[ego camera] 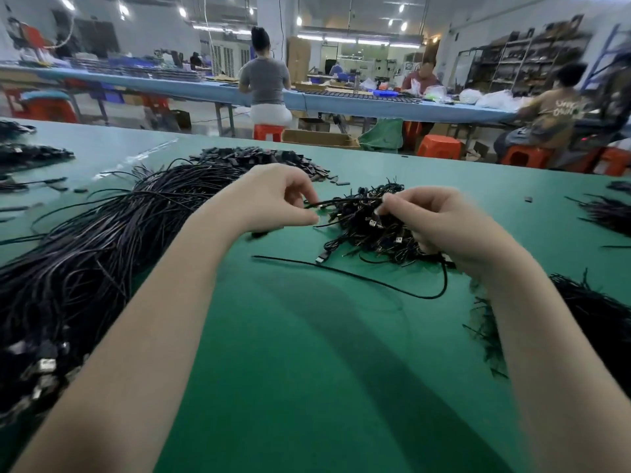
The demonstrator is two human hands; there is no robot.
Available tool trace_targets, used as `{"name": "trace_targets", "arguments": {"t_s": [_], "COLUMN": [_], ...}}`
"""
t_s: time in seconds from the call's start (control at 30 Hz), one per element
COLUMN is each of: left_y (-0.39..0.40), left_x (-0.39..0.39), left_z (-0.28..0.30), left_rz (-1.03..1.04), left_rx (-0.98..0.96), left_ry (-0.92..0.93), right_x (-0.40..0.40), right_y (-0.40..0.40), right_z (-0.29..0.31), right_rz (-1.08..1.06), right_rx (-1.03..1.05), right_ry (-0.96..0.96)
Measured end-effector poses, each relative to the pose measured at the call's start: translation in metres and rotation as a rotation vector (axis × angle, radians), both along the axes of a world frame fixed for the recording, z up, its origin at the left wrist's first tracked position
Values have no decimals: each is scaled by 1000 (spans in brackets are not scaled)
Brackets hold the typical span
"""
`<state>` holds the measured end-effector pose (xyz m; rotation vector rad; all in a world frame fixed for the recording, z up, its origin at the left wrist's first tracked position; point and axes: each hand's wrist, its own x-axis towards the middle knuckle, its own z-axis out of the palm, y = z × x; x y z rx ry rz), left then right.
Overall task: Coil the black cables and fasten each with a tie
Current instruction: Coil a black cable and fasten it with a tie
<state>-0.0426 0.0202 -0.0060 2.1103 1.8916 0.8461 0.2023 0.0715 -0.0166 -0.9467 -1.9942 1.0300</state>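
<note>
Both hands pinch one cable: left hand, right hand. Light, limp, springy; I judge gripping near the plug best.

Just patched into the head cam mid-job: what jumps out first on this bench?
The left hand and right hand meet mid-table, pinching a thin black cable between them over a tangled heap of coiled cables. A big sheaf of uncoiled cables sweeps down the left side of the green table. One loose cable curves across the mat just below the hands.
</note>
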Motion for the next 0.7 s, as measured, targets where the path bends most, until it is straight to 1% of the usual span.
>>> {"name": "trace_targets", "arguments": {"t_s": [0.07,0.17,0.2,0.23,0.27,0.33,0.4,0.43,0.5,0.53,0.57,0.6,0.63,0.67,0.7], "left_y": [2,4,5,6,7,7,4,2,0,0,-1,-1,-2,-1,-1], "left_x": [-8,-10,-6,-1,5,14,18,19,19,20,22,25,29,33,37], "left_z": [-5,-8,-9,-10,-10,-10,-7,-6,-3,-2,-1,0,-1,-3,-4], "left_rz": [66,69,48,20,-9,-68,-106,-118,-129,-115,-104,-114,-152,-198,-218], "left_rx": [3,-7,-3,7,23,55,86,101,106,68,-3,-97,-193,-257,-280], "left_ry": [48,52,46,40,37,1,-92,-182,-491,-641,-713,-680,-608,-562,-569], "right_x": [9,12,9,3,-4,-21,-34,-37,-41,-42,-44,-47,-50,-54,-57], "right_y": [3,5,4,1,-2,-11,-19,-21,-23,-24,-25,-27,-29,-31,-32], "right_z": [2,1,1,0,-2,-7,-9,-9,-7,-5,-3,-3,-4,-5,-7], "right_rz": [-30,-138,-123,-90,-46,41,87,82,38,13,-9,-25,-32,-35,-37], "right_rx": [1,137,154,155,139,74,49,36,-49,-98,-131,-145,-141,-118,-82], "right_ry": [-143,-515,-596,-622,-597,-455,-305,-219,-9,101,197,263,298,301,281]}}
